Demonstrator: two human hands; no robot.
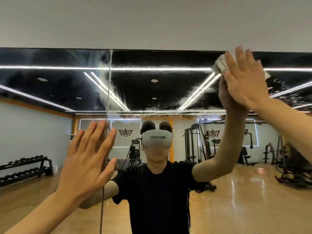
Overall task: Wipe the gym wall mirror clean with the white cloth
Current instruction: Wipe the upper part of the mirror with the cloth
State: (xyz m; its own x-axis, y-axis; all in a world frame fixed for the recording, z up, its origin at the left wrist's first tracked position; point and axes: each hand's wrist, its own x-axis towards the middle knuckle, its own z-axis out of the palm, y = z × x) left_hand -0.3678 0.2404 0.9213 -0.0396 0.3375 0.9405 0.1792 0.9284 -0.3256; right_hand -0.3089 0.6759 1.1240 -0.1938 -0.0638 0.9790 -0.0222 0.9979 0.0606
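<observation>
Takes up nearly the whole view: mirror (152, 92), capped by bare white wall (152, 22), split by a vertical seam (109, 85) left of centre. Reflects a gym: dumbbell rack (25, 168) low left, machines (199, 144) to the right, glossy wood floor (236, 191), a person in a black shirt and headset (157, 138) in the middle. Right hand (244, 80) high at the mirror's top edge, well right of centre, fingers straight and spread, pressing flat on the glass, not clutching. Left hand (87, 159) low and left of centre, just at the seam, likewise flat and spread, holding nothing, seemingly braced on the glass. Cloth (219, 64) bunched between right palm and mirror, showing past the fingers at upper left and a little at the right, long axis roughly sideways along the top edge, just under the wall line. Well apart from the left hand, so entirely the right hand's work. Smears (280, 88) and fine streaks across the dark upper band, thickest just right of and below the cloth. By the look of it, mid-wipe on the top strip, much of the glass not yet reached. Likely calls for a sideways sweep to the right along the edge, then downward passes. Nothing between cloth and smears; only the wall close above and the stretch of the raised arm as limits. Possible trouble: riding up onto the wall, or leaving fresh streaks from uneven pressure.
</observation>
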